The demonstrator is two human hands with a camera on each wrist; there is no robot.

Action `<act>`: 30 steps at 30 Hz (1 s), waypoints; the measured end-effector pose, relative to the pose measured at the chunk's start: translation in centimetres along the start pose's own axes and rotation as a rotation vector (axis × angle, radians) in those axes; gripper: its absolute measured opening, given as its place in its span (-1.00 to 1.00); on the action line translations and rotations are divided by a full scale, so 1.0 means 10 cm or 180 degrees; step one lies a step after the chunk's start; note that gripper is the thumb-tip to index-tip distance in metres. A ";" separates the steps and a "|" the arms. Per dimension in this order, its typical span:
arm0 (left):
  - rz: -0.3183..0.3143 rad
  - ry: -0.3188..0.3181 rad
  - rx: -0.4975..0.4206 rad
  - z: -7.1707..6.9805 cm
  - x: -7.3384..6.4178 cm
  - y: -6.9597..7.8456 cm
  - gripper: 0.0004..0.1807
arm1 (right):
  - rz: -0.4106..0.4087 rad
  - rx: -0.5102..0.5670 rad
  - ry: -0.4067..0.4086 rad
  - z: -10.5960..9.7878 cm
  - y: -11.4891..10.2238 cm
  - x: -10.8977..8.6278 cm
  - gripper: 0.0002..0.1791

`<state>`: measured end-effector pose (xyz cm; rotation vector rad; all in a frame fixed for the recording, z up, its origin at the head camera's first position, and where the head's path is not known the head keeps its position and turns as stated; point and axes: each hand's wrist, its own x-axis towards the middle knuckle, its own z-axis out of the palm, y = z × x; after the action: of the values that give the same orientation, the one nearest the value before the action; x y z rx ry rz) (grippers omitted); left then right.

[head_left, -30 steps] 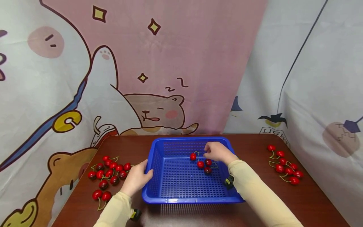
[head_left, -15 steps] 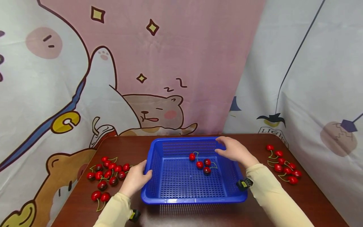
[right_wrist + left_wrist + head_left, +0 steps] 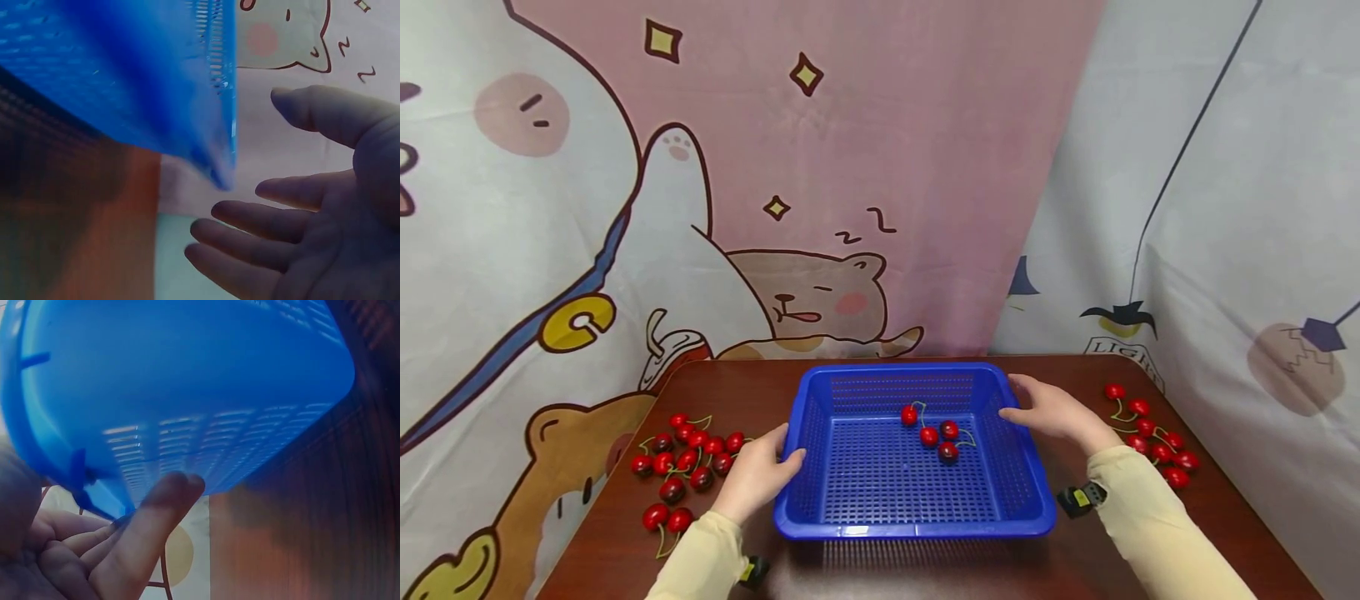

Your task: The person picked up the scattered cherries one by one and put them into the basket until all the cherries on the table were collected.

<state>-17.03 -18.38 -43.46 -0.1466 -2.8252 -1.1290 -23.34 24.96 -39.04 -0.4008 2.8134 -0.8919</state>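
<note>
A blue perforated plastic basket (image 3: 917, 531) stands in the middle of the brown table. My left hand (image 3: 758, 471) holds its left rim, thumb on top and fingers underneath; the left wrist view shows fingers (image 3: 147, 540) against the outer wall. Inside, toward the right, lie two pairs of red cherries (image 3: 929, 437) joined by green stems. My right hand (image 3: 1051, 408) is at the basket's upper right rim, fingers spread and holding nothing. In the right wrist view, its thumb and fingers (image 3: 262, 222) stand apart from the basket corner (image 3: 215, 169).
Several cherries (image 3: 687, 459) form a cluster on the table (image 3: 752, 392) left of the basket, with a pair (image 3: 656, 516) nearer the front. Another group of cherries (image 3: 1162, 452) lies at the right, partly behind the right sleeve (image 3: 1157, 508). A cartoon-printed cloth (image 3: 925, 167) hangs behind the table.
My right hand has moved from over the cherries in the basket rightward to the right rim, its fingers spreading. The left hand has stayed on the left rim.
</note>
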 end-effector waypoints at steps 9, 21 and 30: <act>-0.0090 0.0130 -0.0010 -0.17 -0.02 -0.10 -0.31 | 0.0218 0.0738 -0.0223 0.10 0.21 -0.11 -0.13; 0.0005 0.0277 0.0185 -0.50 0.05 -0.31 -0.33 | 0.0308 0.1219 -0.0288 0.18 0.26 -0.13 -0.27; 0.0232 0.0295 0.0671 -0.41 0.18 -0.58 -0.40 | 0.0169 0.1472 -0.0329 0.25 0.27 -0.12 -0.40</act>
<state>-19.34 -25.28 -44.18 -0.1745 -2.8079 -0.7959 -22.20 26.11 -42.52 -0.2910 2.4086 -1.4142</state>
